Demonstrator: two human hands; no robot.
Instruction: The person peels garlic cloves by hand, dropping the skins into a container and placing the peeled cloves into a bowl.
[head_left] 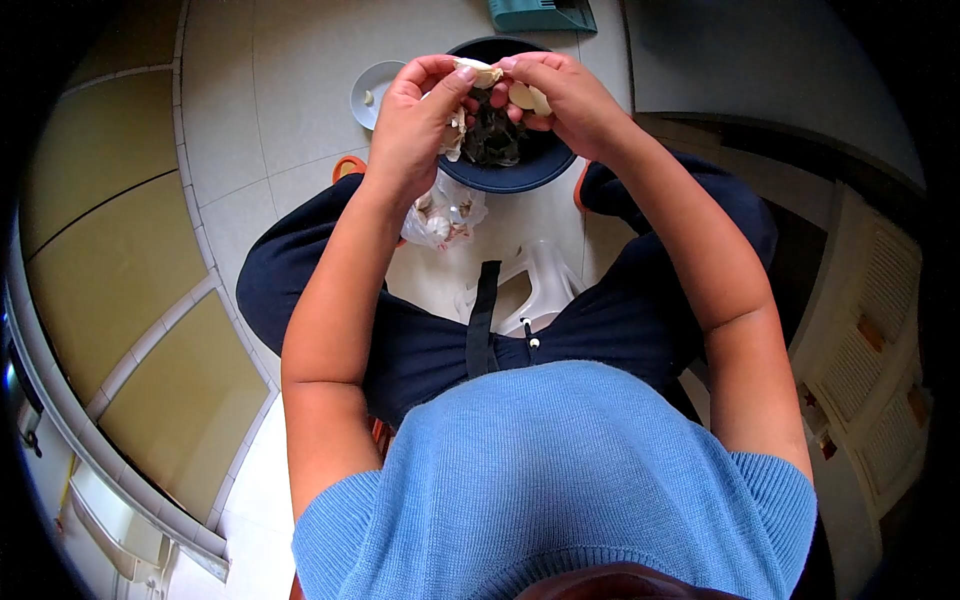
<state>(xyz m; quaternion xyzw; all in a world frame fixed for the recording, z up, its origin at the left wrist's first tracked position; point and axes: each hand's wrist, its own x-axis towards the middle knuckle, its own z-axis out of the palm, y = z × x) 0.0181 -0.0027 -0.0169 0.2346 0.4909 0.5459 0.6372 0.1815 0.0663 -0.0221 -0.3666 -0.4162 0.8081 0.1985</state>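
Observation:
Over a dark bin (515,180), my left hand (425,115) and my right hand (560,95) meet, each pinching an end of a pale garlic clove (478,72). Papery skin hangs below the fingers of the left hand. Curled right fingers also hold a smooth, pale piece (530,99), which looks like a peeled clove. Crumpled dark plastic (493,135) shows inside the bin. To the left of the bin, a small white bowl (388,80) contains a pale clove. Below my left wrist lies a clear plastic bag (440,215) with garlic in it.
A teal dustpan (542,15) is behind the bin. Between my legs is a white plastic stool (540,270). Orange footwear (347,167) shows beside the bin. A grey panel (740,65) stands at the right, and tiled steps or ledges (110,240) at the left.

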